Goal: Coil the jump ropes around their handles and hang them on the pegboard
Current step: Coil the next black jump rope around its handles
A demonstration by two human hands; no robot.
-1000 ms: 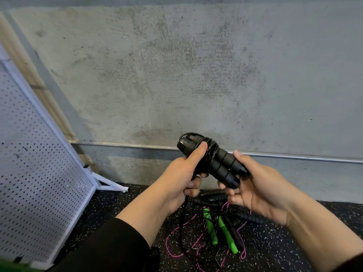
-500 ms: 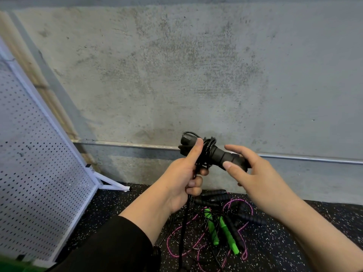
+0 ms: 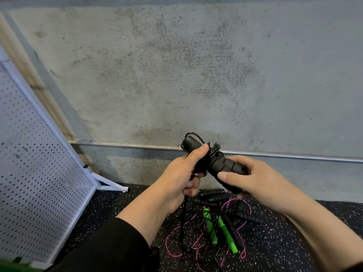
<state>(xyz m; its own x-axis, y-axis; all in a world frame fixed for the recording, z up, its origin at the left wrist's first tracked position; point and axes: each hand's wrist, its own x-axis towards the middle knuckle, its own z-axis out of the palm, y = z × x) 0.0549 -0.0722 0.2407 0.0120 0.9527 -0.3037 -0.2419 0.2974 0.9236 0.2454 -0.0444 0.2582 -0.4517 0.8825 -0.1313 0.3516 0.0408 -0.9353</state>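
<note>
Black handles (image 3: 214, 163) sit clasped in both hands: left (image 3: 179, 177) near the wound cord (image 3: 213, 152), right (image 3: 253, 179) lower. Best keep each turn snug.

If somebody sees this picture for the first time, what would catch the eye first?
Probably the black jump rope handles at centre, partly wrapped in cord, gripped by the left hand and right hand. Next, the green handles among pink cord on the floor below, and the white pegboard at left.

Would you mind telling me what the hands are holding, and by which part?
Both hold the black jump rope handles: left hand near the cord-wrapped top, right hand around the lower end.
</note>
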